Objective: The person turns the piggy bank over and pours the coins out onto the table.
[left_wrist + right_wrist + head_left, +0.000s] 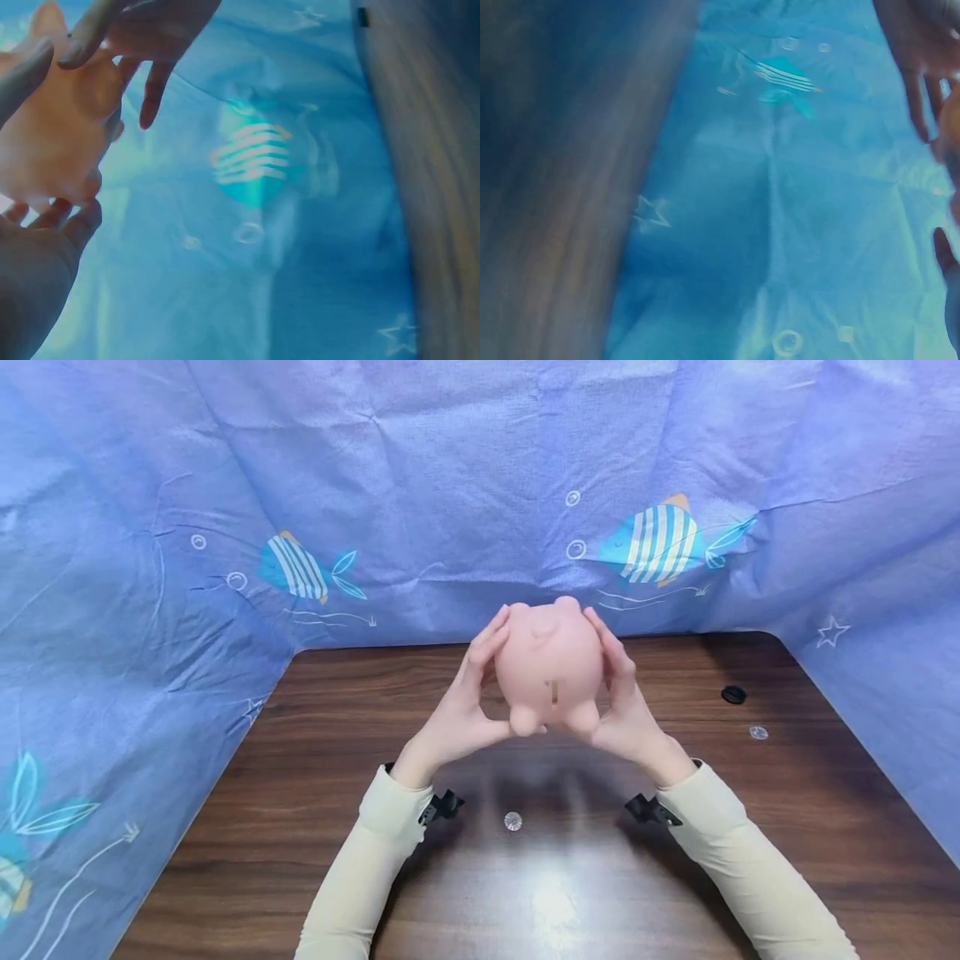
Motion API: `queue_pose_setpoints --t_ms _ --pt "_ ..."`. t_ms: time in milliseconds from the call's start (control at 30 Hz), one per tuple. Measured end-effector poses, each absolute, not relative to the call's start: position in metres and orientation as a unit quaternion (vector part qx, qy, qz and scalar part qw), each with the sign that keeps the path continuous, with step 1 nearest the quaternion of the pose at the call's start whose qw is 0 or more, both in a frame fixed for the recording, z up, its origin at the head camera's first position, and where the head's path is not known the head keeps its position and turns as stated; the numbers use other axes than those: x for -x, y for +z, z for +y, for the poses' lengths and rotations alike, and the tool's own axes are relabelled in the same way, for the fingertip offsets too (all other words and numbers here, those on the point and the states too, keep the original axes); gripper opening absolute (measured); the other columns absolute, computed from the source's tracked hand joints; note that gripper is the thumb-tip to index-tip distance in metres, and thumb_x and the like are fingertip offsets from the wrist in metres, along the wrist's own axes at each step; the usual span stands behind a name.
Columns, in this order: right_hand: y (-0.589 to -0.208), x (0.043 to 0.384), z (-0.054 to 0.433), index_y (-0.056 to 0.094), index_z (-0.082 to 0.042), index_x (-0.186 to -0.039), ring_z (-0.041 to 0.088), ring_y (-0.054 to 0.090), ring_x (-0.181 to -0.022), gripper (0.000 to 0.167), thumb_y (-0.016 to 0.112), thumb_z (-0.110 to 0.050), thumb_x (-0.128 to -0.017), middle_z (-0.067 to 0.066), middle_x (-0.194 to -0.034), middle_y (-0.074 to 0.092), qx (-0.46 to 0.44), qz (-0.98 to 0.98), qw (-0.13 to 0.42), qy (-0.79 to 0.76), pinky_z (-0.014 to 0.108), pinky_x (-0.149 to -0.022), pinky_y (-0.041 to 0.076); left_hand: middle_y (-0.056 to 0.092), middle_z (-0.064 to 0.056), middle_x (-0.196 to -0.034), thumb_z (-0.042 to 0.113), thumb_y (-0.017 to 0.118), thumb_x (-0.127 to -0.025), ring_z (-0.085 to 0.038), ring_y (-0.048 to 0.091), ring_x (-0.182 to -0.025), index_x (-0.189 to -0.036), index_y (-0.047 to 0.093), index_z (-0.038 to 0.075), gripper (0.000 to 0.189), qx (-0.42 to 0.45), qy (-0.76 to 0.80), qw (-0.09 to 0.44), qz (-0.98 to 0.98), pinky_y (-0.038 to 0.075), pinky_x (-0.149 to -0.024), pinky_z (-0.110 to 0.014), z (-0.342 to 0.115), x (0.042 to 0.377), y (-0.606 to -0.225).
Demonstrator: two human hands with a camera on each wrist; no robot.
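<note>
A round pink piggy bank (549,652) is held up over the far part of the table, between both hands. My left hand (461,710) grips its left side, fingers along the upper side and thumb low beside a stubby foot. On the other side my right hand (628,706) grips it the same way. A small T-shaped mark and a curved mark show on the side facing me. In the left wrist view the piggy bank (60,127) appears between the two hands; the right wrist view catches only its edge (951,124).
On the brown wood-grain table (300,827) lie a clear faceted disc (513,821) between the forearms, a similar disc (759,732) at the right, and a small black round piece (733,694) beyond it. A blue fish-print curtain (465,485) surrounds the table's back and sides.
</note>
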State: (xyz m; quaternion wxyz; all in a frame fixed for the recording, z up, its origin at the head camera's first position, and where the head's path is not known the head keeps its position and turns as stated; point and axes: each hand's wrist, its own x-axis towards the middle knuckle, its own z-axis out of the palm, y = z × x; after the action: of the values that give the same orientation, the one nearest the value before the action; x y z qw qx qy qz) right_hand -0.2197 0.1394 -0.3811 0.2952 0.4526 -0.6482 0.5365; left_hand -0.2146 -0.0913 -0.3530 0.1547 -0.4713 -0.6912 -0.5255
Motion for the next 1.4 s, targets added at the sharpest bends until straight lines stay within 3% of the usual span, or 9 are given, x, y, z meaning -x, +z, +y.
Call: queue_pose_setpoints --t_ms 167,333,467,700,867,1000,1133,1300,1400 --pt "-0.385 0.223 0.143 0.013 -0.011 -0.158 0.038 0.027 -0.147 0.113 0.090 -0.033 -0.077 0.021 -0.163 0.021 -0.444 -0.660 0.272 0.541 0.043 -0.119 0.029 0.017 -0.007 -0.166 0.008 0.095 -0.068 -0.028 0.025 -0.150 -0.160 0.018 0.033 0.123 0.455 -0.482 0.169 -0.729 0.038 -0.114 -0.041 -0.089 0.211 -0.353" --pt "-0.407 0.235 0.143 0.008 -0.024 -0.163 0.032 0.049 -0.132 0.116 0.089 -0.024 -0.079 0.017 -0.160 0.028 -0.255 -0.758 0.052 0.598 0.038 -0.108 0.044 0.034 0.000 -0.157 0.015 0.085 -0.083 -0.021 0.053 -0.129 -0.159 0.021 0.029 0.100 0.266 -0.609 -0.010 -0.747 0.052 -0.099 -0.039 -0.084 0.232 -0.385" --pt "-0.419 0.245 0.140 0.001 -0.020 -0.163 0.032 0.065 -0.103 0.110 0.080 -0.031 -0.088 0.025 -0.155 0.033 -0.134 -0.784 -0.115 0.594 0.044 -0.089 0.057 0.042 -0.013 -0.149 0.025 0.074 -0.093 -0.029 0.062 -0.115 -0.158 0.021 0.020 0.084 0.128 -0.660 -0.151 -0.725 0.057 -0.091 -0.048 -0.082 0.250 -0.414" --pt "-0.428 0.252 0.139 0.006 -0.015 -0.162 0.023 0.065 -0.093 0.104 0.077 -0.036 -0.089 0.025 -0.150 0.038 -0.093 -0.774 -0.186 0.598 0.040 -0.078 0.058 0.039 -0.021 -0.151 0.030 0.068 -0.096 -0.034 0.064 -0.112 -0.159 0.016 0.015 0.082 0.076 -0.663 -0.220 -0.712 0.059 -0.085 -0.047 -0.081 0.259 -0.431" --pt "-0.424 0.251 0.141 0.000 -0.013 -0.162 0.029 0.067 -0.089 0.113 0.080 -0.037 -0.087 0.026 -0.153 0.034 -0.112 -0.774 -0.161 0.602 0.046 -0.081 0.058 0.043 -0.021 -0.148 0.028 0.070 -0.095 -0.031 0.062 -0.114 -0.159 0.018 0.016 0.083 0.096 -0.656 -0.188 -0.725 0.057 -0.090 -0.051 -0.080 0.256 -0.422" --pt "-0.405 0.241 0.143 0.000 -0.023 -0.163 0.032 0.061 -0.114 0.114 0.083 -0.036 -0.085 0.020 -0.159 0.029 -0.151 -0.788 -0.088 0.590 0.048 -0.096 0.053 0.046 -0.013 -0.147 0.025 0.076 -0.091 -0.027 0.061 -0.117 -0.159 0.021 0.023 0.087 0.147 -0.648 -0.109 -0.739 0.055 -0.094 -0.046 -0.079 0.244 -0.399" --pt "-0.376 0.218 0.145 0.008 -0.030 -0.163 0.029 0.043 -0.138 0.115 0.088 -0.028 -0.080 0.010 -0.162 0.028 -0.247 -0.775 0.052 0.579 0.044 -0.111 0.041 0.040 0.000 -0.153 0.015 0.085 -0.083 -0.021 0.056 -0.125 -0.159 0.024 0.029 0.098 0.265 -0.618 0.027 -0.740 0.051 -0.099 -0.037 -0.082 0.221 -0.369" --pt "-0.349 0.194 0.146 0.020 -0.016 -0.157 0.038 0.030 -0.146 0.098 0.083 -0.034 -0.084 0.019 -0.163 0.024 -0.450 -0.685 0.287 0.495 0.041 -0.117 0.034 0.026 -0.014 -0.162 0.014 0.093 -0.072 -0.036 0.037 -0.142 -0.159 0.024 0.029 0.111 0.487 -0.493 0.242 -0.679 0.041 -0.111 -0.048 -0.090 0.198 -0.338" --pt "-0.344 0.191 0.146 0.025 -0.017 -0.153 0.043 0.028 -0.146 0.085 0.079 -0.034 -0.089 0.025 -0.160 0.023 -0.501 -0.645 0.359 0.452 0.042 -0.115 0.037 0.023 -0.022 -0.161 0.020 0.090 -0.076 -0.045 0.028 -0.145 -0.159 0.020 0.032 0.109 0.550 -0.441 0.294 -0.646 0.035 -0.113 -0.056 -0.093 0.194 -0.330"
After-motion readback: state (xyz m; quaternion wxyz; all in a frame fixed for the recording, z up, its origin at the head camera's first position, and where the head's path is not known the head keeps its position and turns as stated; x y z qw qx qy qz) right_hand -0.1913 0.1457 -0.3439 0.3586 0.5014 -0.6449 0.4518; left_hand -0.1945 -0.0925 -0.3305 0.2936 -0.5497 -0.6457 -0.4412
